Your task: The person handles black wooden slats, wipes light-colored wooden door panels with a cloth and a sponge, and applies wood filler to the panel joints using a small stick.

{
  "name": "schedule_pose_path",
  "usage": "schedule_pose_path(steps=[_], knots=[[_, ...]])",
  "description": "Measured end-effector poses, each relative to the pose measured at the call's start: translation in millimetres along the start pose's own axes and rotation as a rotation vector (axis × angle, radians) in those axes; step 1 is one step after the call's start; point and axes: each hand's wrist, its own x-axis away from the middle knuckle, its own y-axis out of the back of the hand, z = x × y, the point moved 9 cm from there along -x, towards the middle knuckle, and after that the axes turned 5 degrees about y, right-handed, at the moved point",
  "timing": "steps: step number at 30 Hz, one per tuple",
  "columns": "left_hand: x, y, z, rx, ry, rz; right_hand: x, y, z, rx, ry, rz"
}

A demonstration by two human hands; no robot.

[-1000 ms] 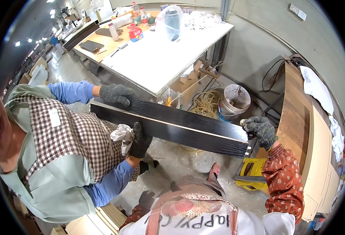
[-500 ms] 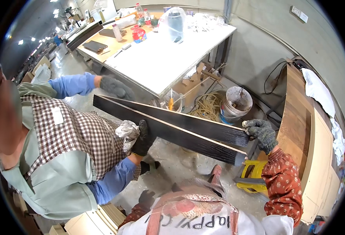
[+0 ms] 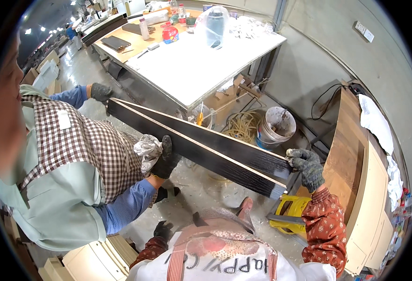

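Note:
My right hand [image 3: 305, 167], in a dark grey knit glove, pinches the right end of a long black board [image 3: 253, 157] with a pale edge. A second black board [image 3: 215, 161] lies in front of it, meeting it at the left and spreading apart to the right. A co-worker's gloved hand [image 3: 167, 159] grips the front board's lower edge beside a crumpled white cloth [image 3: 148, 152]. At the boards' left end is the co-worker's other gloved hand [image 3: 102, 92]. Low by my apron, my left hand [image 3: 163, 230], dark-gloved, hangs open with nothing visible in it.
Beyond the boards stands a white-topped table [image 3: 182, 70] with bottles and rags. A bucket [image 3: 277, 124] and coiled hose [image 3: 243, 125] are on the floor beneath. A yellow stool-like object [image 3: 290, 213] and leaning panels [image 3: 367, 201] are at the right; cream panels [image 3: 93, 262] lie lower left.
The co-worker's far hand has moved left to the boards' end. My left hand has come into view beside my apron. My right hand still holds the rear board.

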Motion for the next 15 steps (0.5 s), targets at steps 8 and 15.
schedule_pose_path(steps=[8,15], knots=[[-1.1,-6.6,-3.9,-0.077,-0.013,0.0,0.3,3.3,0.4,-0.002,0.066,-0.032],[-13.9,-34.7,45.1,-0.276,-0.022,0.052,1.1,-9.6,9.6,0.039,0.073,-0.01]])
